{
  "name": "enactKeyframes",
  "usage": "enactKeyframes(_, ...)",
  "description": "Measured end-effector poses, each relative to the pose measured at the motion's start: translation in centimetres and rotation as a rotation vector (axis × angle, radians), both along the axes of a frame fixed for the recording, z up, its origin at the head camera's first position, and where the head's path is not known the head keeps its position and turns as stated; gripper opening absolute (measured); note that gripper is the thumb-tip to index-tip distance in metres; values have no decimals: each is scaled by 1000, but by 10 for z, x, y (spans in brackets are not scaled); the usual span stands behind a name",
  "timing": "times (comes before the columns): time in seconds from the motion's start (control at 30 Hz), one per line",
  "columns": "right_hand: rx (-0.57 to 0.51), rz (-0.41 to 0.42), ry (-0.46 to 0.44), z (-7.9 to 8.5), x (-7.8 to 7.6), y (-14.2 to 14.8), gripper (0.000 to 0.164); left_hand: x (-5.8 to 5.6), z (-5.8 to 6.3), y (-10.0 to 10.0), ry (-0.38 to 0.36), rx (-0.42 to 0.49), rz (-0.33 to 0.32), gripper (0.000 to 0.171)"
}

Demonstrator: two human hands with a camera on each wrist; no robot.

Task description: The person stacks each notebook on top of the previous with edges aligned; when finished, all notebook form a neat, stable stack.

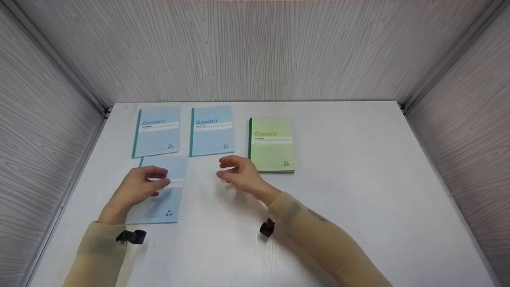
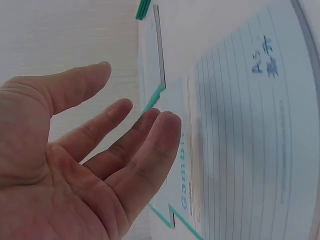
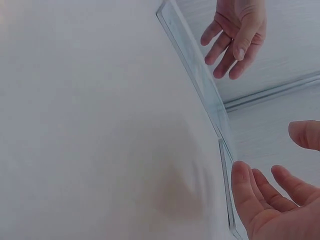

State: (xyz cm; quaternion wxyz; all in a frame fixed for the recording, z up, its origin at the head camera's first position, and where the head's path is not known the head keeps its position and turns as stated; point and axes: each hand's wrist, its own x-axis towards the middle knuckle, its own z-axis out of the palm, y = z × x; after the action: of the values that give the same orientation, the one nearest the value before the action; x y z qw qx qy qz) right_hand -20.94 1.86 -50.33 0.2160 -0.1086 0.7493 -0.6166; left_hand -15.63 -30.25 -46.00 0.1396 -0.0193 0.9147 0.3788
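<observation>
My left hand (image 1: 141,185) hovers over the nearest blue notebook (image 1: 175,201), covering part of its cover; its fingers are loosely bent with nothing between them. In the left wrist view that notebook (image 2: 245,120) lies beyond the fingertips. Past it lie a second blue notebook (image 1: 159,137), at the back left, and a third blue notebook (image 1: 213,139) to its right. My right hand (image 1: 243,173) is held above the table with relaxed, parted fingers, just left of a green notebook (image 1: 275,155) and overlapping its lower left corner in the head view. It holds nothing.
The notebooks lie on a white table (image 1: 350,191). Wood-patterned panels stand around it: a back panel (image 1: 255,52), a left panel (image 1: 40,119) and a right panel (image 1: 470,103). A small black device (image 1: 133,236) sits at the left wrist, another black device (image 1: 267,227) at the right.
</observation>
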Motion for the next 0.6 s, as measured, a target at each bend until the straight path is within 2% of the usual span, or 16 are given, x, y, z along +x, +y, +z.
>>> enactKeyframes(0.2, 18, 89, -82, -10, 14, -39, 56, 11, 0, -25, -51, -64, 73, 60)
enactKeyframes(0.4, -30, 71, -163, -17, 24, -64, 55, 14, -2, -37, -128, -111, 137, 68)
enactKeyframes(0.6, -105, 93, -263, -19, 27, -75, 52, 17, -6, -42, -162, -97, 183, 74)
